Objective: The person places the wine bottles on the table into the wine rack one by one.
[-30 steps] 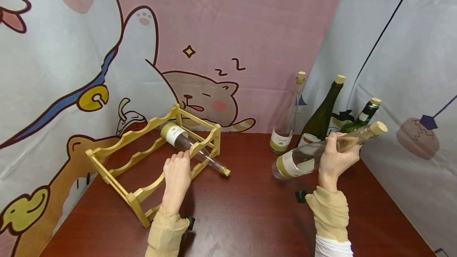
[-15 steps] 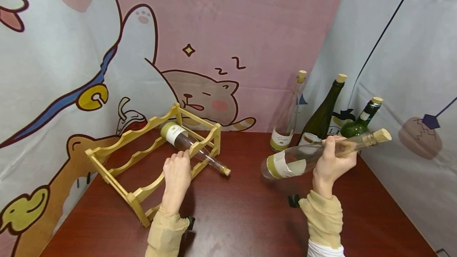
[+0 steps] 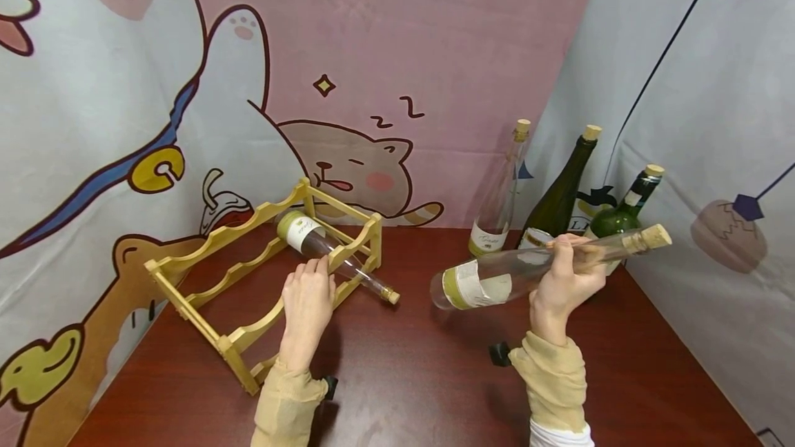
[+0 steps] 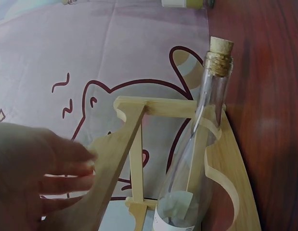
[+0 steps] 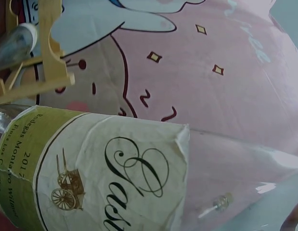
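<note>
A clear, corked wine bottle (image 3: 515, 273) with a peeling white and green label lies tilted in my right hand (image 3: 564, 285), its base toward the left and its cork up to the right. The fingers wrap its neck end. My left hand (image 3: 308, 303) grips the front top rail of a wooden wine rack (image 3: 253, 332). Another clear bottle (image 3: 321, 247) lies low in the rack, with its corked neck sticking out the front. In the left wrist view, fingers (image 4: 67, 185) curl over the wavy rail. The right wrist view shows the held bottle's label (image 5: 110, 173) close up.
Behind the right hand stand a clear corked bottle (image 3: 495, 212), a dark green one (image 3: 559, 188) and a shorter green one (image 3: 621, 216). A printed cloth (image 3: 472, 54) hangs behind and beside the dark red table (image 3: 422, 378).
My right hand has carried the bottle leftward, away from the standing bottles and closer to the rack; its base has swung left, leaving it flatter. My left hand stays on the rail.
</note>
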Available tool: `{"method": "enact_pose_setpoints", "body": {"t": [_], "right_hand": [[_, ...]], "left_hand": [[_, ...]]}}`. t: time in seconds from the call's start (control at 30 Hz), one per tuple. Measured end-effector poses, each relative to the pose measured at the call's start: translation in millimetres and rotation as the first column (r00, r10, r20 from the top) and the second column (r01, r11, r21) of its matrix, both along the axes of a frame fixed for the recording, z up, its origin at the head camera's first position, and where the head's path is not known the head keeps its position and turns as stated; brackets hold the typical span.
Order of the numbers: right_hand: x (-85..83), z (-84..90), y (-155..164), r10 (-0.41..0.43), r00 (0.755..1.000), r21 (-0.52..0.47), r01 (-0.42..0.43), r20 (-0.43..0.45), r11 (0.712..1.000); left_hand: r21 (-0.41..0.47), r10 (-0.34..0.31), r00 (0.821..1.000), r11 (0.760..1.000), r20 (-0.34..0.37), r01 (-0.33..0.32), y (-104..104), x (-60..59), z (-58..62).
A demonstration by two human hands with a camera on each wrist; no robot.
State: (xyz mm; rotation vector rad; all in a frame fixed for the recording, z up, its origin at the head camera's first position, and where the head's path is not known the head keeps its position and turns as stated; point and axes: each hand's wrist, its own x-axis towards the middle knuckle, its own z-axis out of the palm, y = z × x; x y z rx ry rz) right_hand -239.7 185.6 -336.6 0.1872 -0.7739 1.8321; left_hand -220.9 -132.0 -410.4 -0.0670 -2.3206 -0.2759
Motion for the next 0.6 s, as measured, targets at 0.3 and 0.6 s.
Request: {"method": "enact_pose_setpoints", "body": {"t": [0.3, 0.6], "right_hand": [[6.3, 5.1, -14.3, 0.059, 0.997, -0.077, -0.056, 0.040, 0.995], [10.0, 2.9, -24.7, 0.183, 0.980, -0.128, -0.172, 0.074, 0.977]], "left_hand": [[0.092, -0.149, 0.989, 0.985, 0.015, 0.147, 5.0, 2.2, 11.2], [0.130, -0.394, 0.919, 0.910, -0.019, 0.393, 24.1, 5.4, 18.0]]}}
